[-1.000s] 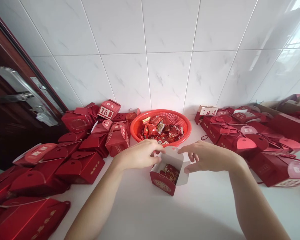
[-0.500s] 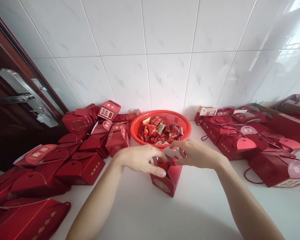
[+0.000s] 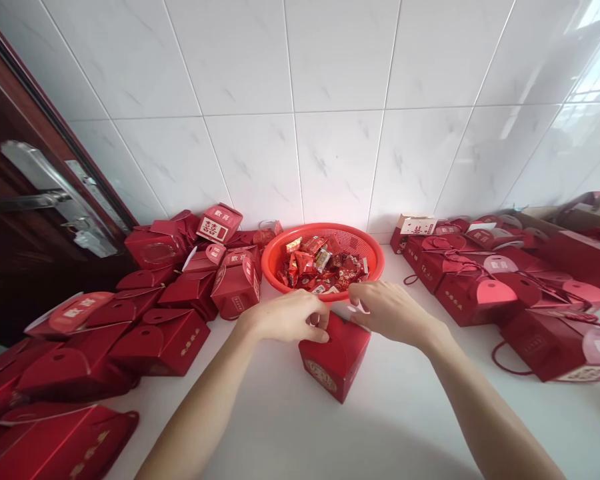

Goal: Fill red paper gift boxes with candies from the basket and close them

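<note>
touches top of small red cardboard box (image 3: 337,352) with curled fingers, left hand (image 3: 289,319) at left, right hand (image 3: 391,311) at far right; cannot tell if clamped.

Sweets (image 3: 324,263) in basket (image 3: 351,240) behind box (image 3: 336,358), other boxes (image 3: 163,343) left and right.

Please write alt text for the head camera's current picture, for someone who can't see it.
A person's left hand and right hand are at the top of a red box on a white table. Behind it is a red basket of wrapped sweets; other boxes stand to both sides.
</note>
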`<state>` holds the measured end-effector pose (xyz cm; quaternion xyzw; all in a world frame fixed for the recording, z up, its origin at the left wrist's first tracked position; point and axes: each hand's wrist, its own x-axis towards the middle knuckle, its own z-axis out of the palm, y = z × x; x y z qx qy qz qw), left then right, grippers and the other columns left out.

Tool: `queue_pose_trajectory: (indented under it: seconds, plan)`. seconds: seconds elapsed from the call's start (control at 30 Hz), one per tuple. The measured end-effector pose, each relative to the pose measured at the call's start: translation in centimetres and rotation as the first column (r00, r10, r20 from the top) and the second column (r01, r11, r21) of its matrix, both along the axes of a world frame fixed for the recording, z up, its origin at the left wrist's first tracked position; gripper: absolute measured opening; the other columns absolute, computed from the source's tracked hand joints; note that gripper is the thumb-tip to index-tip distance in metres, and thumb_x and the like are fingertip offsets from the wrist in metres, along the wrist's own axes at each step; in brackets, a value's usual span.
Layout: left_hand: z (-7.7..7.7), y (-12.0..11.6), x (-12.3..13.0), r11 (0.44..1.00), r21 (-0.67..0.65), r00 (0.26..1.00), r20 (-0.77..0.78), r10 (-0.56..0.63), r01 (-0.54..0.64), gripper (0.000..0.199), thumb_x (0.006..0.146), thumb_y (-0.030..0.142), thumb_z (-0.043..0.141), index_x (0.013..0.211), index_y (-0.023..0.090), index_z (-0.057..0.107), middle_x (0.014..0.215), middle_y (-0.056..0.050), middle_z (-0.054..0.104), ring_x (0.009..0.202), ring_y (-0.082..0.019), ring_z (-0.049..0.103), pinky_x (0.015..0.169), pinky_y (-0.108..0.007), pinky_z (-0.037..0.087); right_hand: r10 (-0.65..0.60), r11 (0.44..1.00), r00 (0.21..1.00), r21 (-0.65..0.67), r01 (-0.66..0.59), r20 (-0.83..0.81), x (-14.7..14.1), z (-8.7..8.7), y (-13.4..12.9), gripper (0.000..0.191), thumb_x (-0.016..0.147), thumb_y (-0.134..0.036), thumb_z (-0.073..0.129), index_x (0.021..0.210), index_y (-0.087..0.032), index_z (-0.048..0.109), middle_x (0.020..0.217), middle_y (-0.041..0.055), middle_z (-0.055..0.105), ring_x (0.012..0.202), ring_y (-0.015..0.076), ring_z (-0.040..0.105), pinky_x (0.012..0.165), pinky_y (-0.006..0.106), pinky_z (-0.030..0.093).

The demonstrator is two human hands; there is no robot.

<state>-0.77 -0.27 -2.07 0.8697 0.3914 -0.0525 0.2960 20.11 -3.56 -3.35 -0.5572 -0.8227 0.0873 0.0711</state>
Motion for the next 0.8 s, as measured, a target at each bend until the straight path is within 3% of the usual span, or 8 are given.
queue_pose_trajectory:
  seconds: [0.1, 0.2, 0.37, 0.63, 0.8]
  plan:
    - [-0.1, -0.3, 0.4, 1.000, 0.012, 1.000, -0.014, -0.002, 0.002, 0.014, 0.084, 0.032, 0.066, 0.077, 0.020, 0.068, 0.083, -0.002, 0.066, 0.077, -0.019, 0.060, 0.062, -0.028, 0.039, 0.067, 0.992, 0.995, -0.104, -0.073, -0.069, -0.4, 0.4, -0.2, 0.008, 0.089, -0.018, 0.058, 0.081, -0.020, 0.060, 0.080, 0.0010, 0.068, 0.067, 0.0136, 0.054, 0.057, 0.027, 0.027]
    - [0.0, -0.4, 0.5, 1.000, 0.016, 1.000, -0.021, -0.020, 0.020, 0.017, 0.084, 0.036, 0.066, 0.081, 0.021, 0.072, 0.086, -0.003, 0.066, 0.077, -0.019, 0.061, 0.060, -0.028, 0.039, 0.068, 0.984, 0.992, -0.155, -0.083, -0.103, -0.7, 0.7, -0.4, 0.003, 0.082, -0.016, 0.064, 0.084, -0.019, 0.065, 0.084, 0.0020, 0.071, 0.070, 0.0140, 0.057, 0.057, 0.026, 0.029]
    - [0.1, -0.5, 0.2, 1.000, 0.022, 0.998, -0.060, 0.001, 0.000, 0.022, 0.082, 0.041, 0.068, 0.079, 0.020, 0.072, 0.090, -0.004, 0.065, 0.076, -0.019, 0.060, 0.058, -0.027, 0.038, 0.070, 0.984, 0.990, -0.156, -0.089, -0.124, -1.0, 0.6, -0.6, 0.003, 0.080, -0.019, 0.067, 0.082, -0.019, 0.066, 0.084, 0.0014, 0.070, 0.069, 0.0132, 0.056, 0.057, 0.025, 0.029]
    - [-0.1, -1.4, 1.3, 0.997, 0.077, 0.999, -0.031, 0.020, -0.017, 0.016, 0.087, 0.034, 0.064, 0.081, 0.021, 0.069, 0.091, -0.004, 0.063, 0.082, -0.020, 0.060, 0.063, -0.028, 0.039, 0.156, 0.961, 0.978, -0.205, -0.183, -0.140, -0.8, 0.4, -0.7, 0.009, 0.082, -0.017, 0.062, 0.074, -0.020, 0.064, 0.078, 0.0004, 0.068, 0.067, 0.0131, 0.055, 0.057, 0.026, 0.029]
    - [-0.9, -1.9, 2.1, 0.987, 0.126, 0.994, -0.031, 0.100, -0.095, 0.028, 0.088, 0.041, 0.062, 0.069, 0.020, 0.058, 0.085, -0.005, 0.064, 0.074, -0.020, 0.059, 0.057, -0.029, 0.036, 0.097, 0.978, 0.992, -0.177, -0.109, -0.075, -0.2, 0.2, -0.6, 0.015, 0.083, -0.016, 0.057, 0.069, -0.020, 0.061, 0.069, 0.0009, 0.063, 0.061, 0.0128, 0.050, 0.056, 0.028, 0.025]
